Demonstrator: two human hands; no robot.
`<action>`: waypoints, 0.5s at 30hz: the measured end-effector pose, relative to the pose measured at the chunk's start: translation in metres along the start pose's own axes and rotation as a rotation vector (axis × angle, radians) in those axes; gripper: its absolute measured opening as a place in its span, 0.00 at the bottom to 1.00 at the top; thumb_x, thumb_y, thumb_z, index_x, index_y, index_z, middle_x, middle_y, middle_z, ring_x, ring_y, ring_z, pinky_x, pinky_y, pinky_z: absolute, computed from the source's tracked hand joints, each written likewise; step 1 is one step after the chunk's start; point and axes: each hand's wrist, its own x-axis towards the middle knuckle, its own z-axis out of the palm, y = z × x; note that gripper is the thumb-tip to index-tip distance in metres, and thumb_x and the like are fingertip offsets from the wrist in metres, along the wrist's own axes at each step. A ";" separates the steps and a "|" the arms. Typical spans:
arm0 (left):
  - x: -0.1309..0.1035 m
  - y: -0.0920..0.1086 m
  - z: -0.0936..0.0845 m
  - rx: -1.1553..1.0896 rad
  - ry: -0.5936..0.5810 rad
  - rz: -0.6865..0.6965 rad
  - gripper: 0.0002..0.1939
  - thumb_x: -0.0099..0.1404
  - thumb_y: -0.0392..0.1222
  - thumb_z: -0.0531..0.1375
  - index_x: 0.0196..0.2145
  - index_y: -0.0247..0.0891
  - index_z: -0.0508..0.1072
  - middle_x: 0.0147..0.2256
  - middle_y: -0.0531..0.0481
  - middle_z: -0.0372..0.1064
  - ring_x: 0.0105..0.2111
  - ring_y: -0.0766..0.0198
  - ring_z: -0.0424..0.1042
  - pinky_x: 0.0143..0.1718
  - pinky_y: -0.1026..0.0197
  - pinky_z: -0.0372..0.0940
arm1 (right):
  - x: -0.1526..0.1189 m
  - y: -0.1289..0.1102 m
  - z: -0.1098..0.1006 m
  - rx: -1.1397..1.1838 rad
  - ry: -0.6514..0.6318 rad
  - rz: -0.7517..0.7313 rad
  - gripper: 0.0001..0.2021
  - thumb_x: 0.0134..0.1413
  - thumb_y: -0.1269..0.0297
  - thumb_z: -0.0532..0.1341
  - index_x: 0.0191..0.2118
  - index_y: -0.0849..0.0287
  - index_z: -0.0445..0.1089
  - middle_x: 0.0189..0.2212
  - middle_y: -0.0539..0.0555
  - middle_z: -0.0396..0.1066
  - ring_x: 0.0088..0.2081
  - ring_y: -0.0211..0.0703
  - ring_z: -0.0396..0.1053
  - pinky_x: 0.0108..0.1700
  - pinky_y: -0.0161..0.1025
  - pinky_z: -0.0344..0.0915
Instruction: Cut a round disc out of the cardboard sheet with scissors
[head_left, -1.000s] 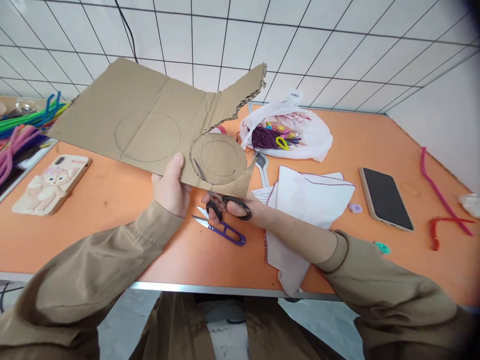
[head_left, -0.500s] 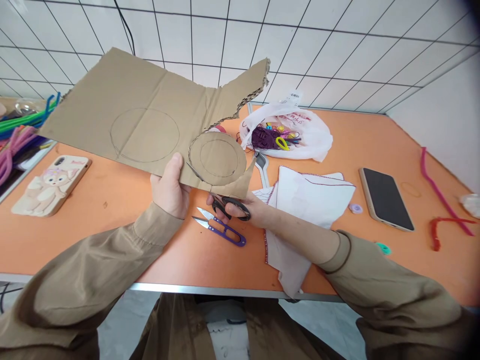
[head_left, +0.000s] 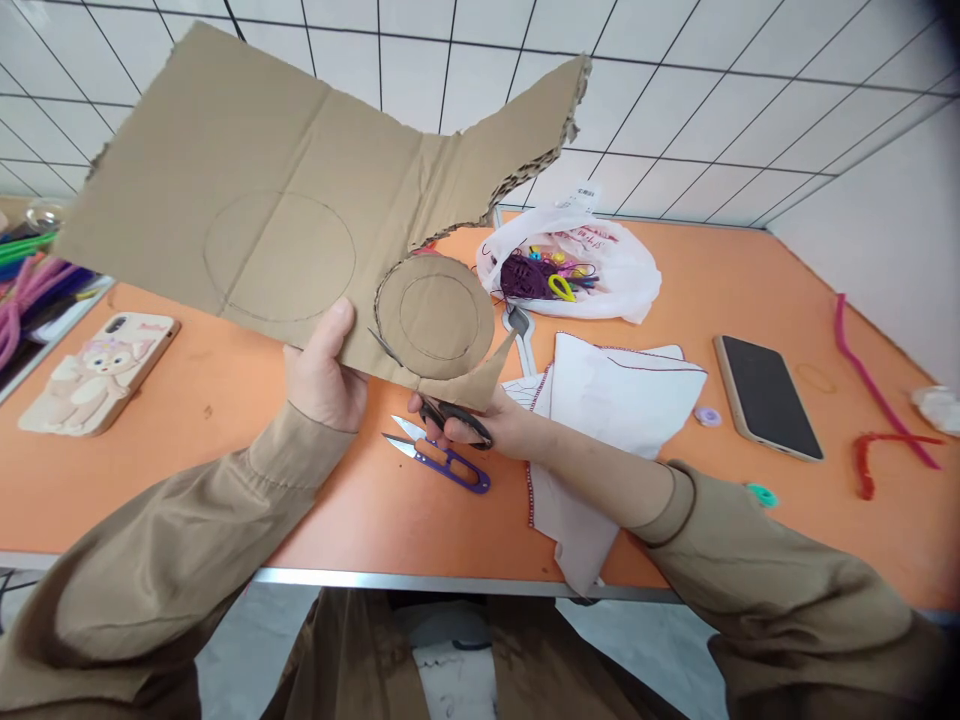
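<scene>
My left hand (head_left: 326, 375) grips the lower edge of a big cardboard sheet (head_left: 360, 170), thumb on top. An oval is drawn on the sheet's left part. At its right a round section (head_left: 435, 315) with two drawn outlines is cut free along its upper left side and still joined at the bottom. My right hand (head_left: 480, 425) is closed round the black handles of a pair of scissors (head_left: 461, 424), under the sheet's lower edge. One blade shows above the cardboard, left of the round section. Purple thread snips (head_left: 442, 460) lie on the table below.
On the orange table (head_left: 337, 530) are a phone in a cartoon case (head_left: 97, 375), a white cloth (head_left: 622, 400), a dark-screened phone (head_left: 769, 398) and a plastic bag (head_left: 622, 270) with purple yarn. Pipe cleaners lie at the far left and right (head_left: 885, 395).
The cardboard has tilted up, its top edge higher and its right tip farther right. My left hand has shifted slightly left; the scissors' handles have turned a little and look closer together.
</scene>
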 end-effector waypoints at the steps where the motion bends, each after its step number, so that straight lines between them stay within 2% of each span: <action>1: 0.000 -0.001 0.000 -0.044 0.016 0.026 0.15 0.52 0.34 0.67 0.40 0.39 0.75 0.46 0.47 0.76 0.57 0.50 0.68 0.56 0.51 0.67 | 0.000 0.001 0.001 0.017 -0.002 0.002 0.30 0.47 0.38 0.65 0.44 0.61 0.66 0.27 0.48 0.63 0.27 0.35 0.62 0.29 0.36 0.62; 3: 0.001 -0.003 -0.001 -0.094 0.040 0.008 0.14 0.54 0.31 0.66 0.40 0.39 0.74 0.44 0.47 0.77 0.55 0.51 0.70 0.54 0.51 0.68 | 0.001 0.004 0.001 0.042 -0.007 -0.003 0.31 0.48 0.37 0.64 0.45 0.61 0.66 0.29 0.50 0.64 0.29 0.36 0.64 0.32 0.38 0.64; 7: -0.001 -0.007 0.000 -0.091 0.067 -0.095 0.13 0.59 0.33 0.63 0.42 0.41 0.74 0.44 0.47 0.77 0.56 0.52 0.69 0.52 0.51 0.70 | 0.001 0.007 -0.002 0.038 -0.009 -0.026 0.31 0.52 0.37 0.61 0.48 0.62 0.65 0.34 0.54 0.66 0.34 0.39 0.67 0.39 0.41 0.66; 15: -0.004 -0.013 -0.001 0.012 0.039 -0.032 0.14 0.57 0.36 0.65 0.43 0.39 0.75 0.47 0.46 0.76 0.55 0.51 0.69 0.52 0.51 0.69 | 0.001 0.006 -0.004 -0.019 0.046 0.017 0.35 0.46 0.35 0.63 0.48 0.61 0.66 0.30 0.51 0.66 0.30 0.39 0.66 0.35 0.40 0.63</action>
